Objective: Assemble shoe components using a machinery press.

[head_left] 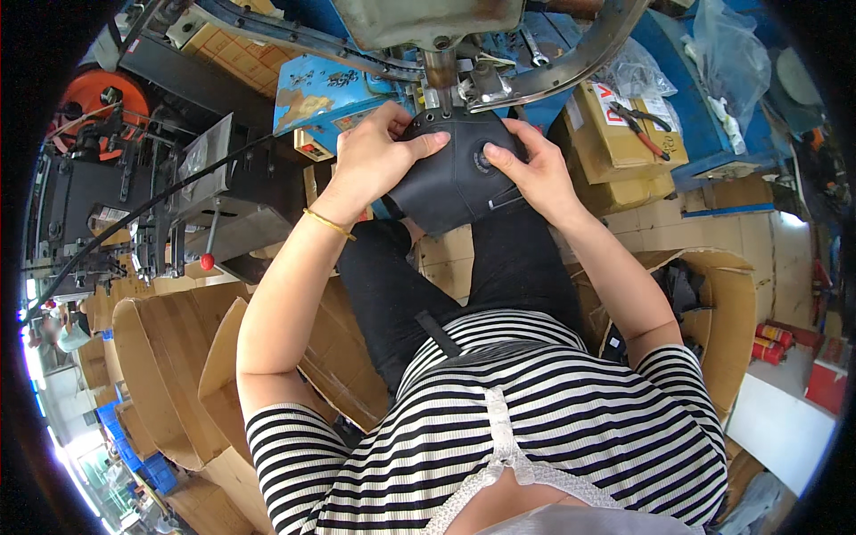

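Observation:
A black leather-like shoe upper (443, 183) is held up between both hands, its far edge under the metal post (440, 71) of an eyelet-setting machine. Along that edge run small metal-ringed holes. My left hand (374, 153) grips its left side, thumb lying on top and fingers curled beneath, mostly hidden. On the right side my right hand (542, 180) holds it, the thumb beside a round dark badge (482, 160). A short pale strip (504, 198) shows near the lower right edge of the upper. Whether the post touches the upper is hard to tell.
A curved metal rail (580, 71) arcs over the blue machine bench (312, 94). Red-handled pliers (640, 132) lie on a cardboard box (606, 152) at the right. Large open cartons (169, 374) stand left; another carton (727, 312), holding dark pieces, stands right. A red-knobbed lever (208, 260) sticks out at left.

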Tool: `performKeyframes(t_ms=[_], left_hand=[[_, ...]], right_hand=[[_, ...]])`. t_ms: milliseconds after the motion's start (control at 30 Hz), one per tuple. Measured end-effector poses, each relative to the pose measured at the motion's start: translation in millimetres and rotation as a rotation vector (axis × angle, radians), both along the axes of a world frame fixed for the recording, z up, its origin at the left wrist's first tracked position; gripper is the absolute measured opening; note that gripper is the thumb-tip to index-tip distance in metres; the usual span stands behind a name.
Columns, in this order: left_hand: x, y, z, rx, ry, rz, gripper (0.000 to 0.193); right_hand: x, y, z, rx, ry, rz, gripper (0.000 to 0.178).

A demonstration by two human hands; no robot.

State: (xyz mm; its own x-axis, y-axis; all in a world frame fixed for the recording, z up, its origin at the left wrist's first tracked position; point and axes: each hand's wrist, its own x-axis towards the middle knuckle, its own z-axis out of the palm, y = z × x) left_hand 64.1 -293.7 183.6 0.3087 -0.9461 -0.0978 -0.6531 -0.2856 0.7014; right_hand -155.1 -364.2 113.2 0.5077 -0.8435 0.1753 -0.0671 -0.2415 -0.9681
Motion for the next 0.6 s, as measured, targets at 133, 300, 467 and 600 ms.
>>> performKeyframes(t_ms=[133, 300, 467, 600], left_hand=[[14, 9, -9, -0.069, 0.274, -0.027, 0.062], [15, -3, -12, 0.000, 0.240, 0.033, 0.062], [23, -9, -10, 0.128, 0.170, -0.031, 0.061], [21, -10, -9, 0.208, 0.093, -0.071, 0.064]], right_hand=[[8, 8, 20, -0.163, 0.105, -0.028, 0.049], [17, 3, 22, -0.146, 0.058, -0.078, 0.050], [21, -9, 16, -0.087, 0.061, -0.025, 0.050], [17, -12, 16, 0.000, 0.087, 0.039, 0.050]])
